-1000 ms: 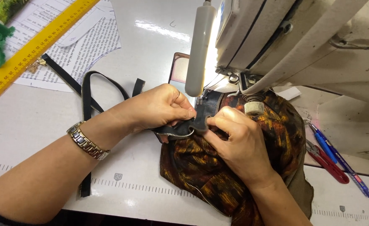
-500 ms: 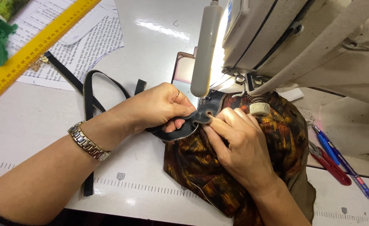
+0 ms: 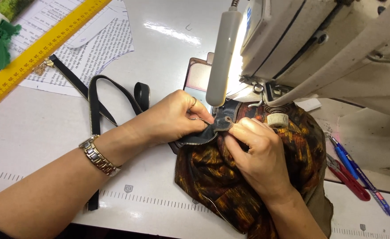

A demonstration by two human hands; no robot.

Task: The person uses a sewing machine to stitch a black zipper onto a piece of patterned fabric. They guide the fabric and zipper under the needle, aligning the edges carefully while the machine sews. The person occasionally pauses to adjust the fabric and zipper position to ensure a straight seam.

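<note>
Your left hand [image 3: 175, 117] and right hand [image 3: 259, 152] both pinch the black zipper tape [image 3: 203, 135] against the brown patterned fabric [image 3: 212, 177], just under the sewing machine [image 3: 318, 48] on the counter [image 3: 35, 132].

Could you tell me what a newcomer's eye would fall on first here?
Probably the two hands at centre: the left hand and right hand pinch a black zipper against dark orange patterned fabric. Above them stands the cream sewing machine; a yellow ruler lies top left.
</note>
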